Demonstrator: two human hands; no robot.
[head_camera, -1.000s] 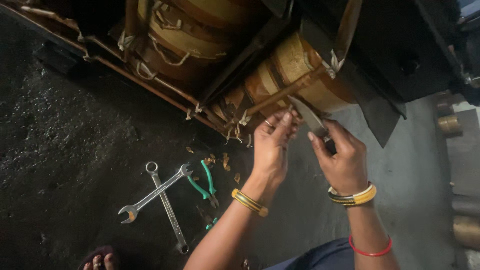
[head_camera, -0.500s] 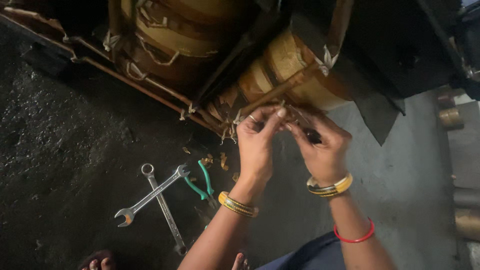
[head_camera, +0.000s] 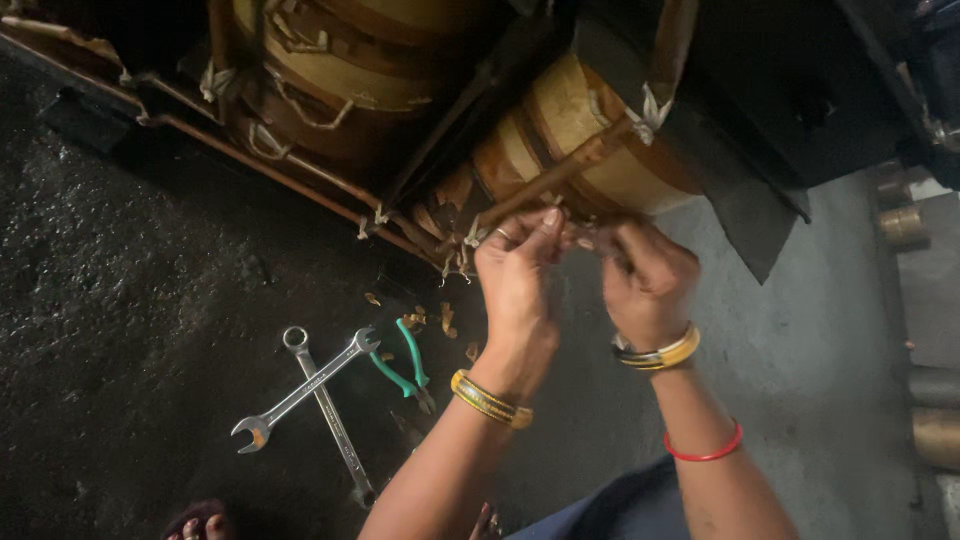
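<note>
A: What sits at the centre of my view?

B: The tan wound coil (head_camera: 590, 130), paper-wrapped, with a copper strap (head_camera: 560, 170) running slantwise across it. My left hand (head_camera: 515, 275) pinches at the white ties (head_camera: 470, 240) just below the coil's lower edge. My right hand (head_camera: 645, 280) is curled closed beside it; motion blur hides whether it grips anything.

A: And outward from the coil?

B: A second coil (head_camera: 340, 60) lies to its left. Below the coil, on the dark floor (head_camera: 110, 300), lie two crossed spanners (head_camera: 310, 390), green-handled pliers (head_camera: 405, 360) and scraps of insulation (head_camera: 445, 320).

A: What could go wrong?

B: In my judgement, a hard tug could tear the paper wrap or bend the strap; fingers working close together in poor light could slip on sharp copper.
</note>
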